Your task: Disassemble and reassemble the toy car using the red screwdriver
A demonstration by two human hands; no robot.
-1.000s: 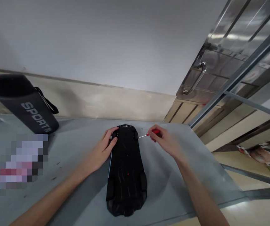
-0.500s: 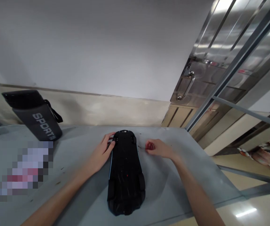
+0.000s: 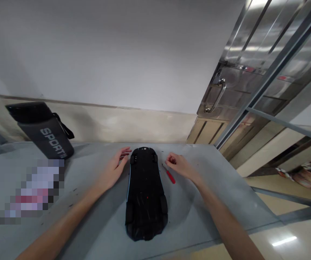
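Note:
A black toy car (image 3: 146,184) lies upside down on the grey tabletop, its underside and wheels facing up. To the left of its front end is my left hand (image 3: 116,164), fingers apart and holding nothing, with a small gap to the car. On the other side, a screwdriver (image 3: 171,176) with a red handle rests on the table close to the car. Just above it, my right hand (image 3: 178,164) has its fingers curled together; whatever may be between the fingertips is hidden.
A dark bottle (image 3: 48,133) marked SPORT stands at the back left, with a pixelated flat item (image 3: 33,191) in front of it. Behind the table (image 3: 98,224) is a wall (image 3: 112,54). A metal frame (image 3: 260,94) and a steel door (image 3: 242,76) are on the right.
My right hand has let go of the screwdriver, which now lies on the table. My left hand has come off the car's side and moved slightly left.

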